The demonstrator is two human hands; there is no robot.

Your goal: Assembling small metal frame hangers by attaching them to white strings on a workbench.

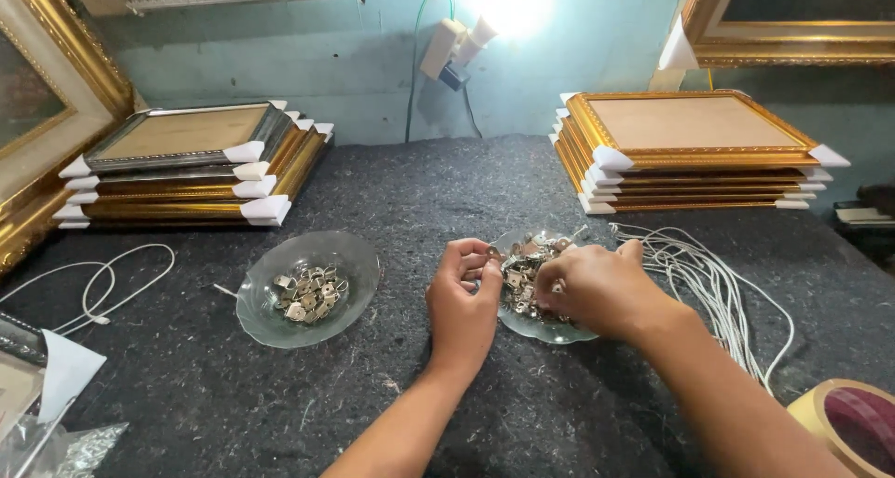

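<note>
- The dark felt tabletop [522,366] carries two stacks of gilt picture frames [685,152].
- A glass dish of metal hangers [536,324] sits under both hands.
- Left hand [463,303] pinches one small hanger; right hand [597,290] curls narrow, digging in the pile: best lift pieces singly.

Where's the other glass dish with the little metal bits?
The second glass dish sits on the dark felt table, left of the left hand, in front of the left frame stack.
</note>
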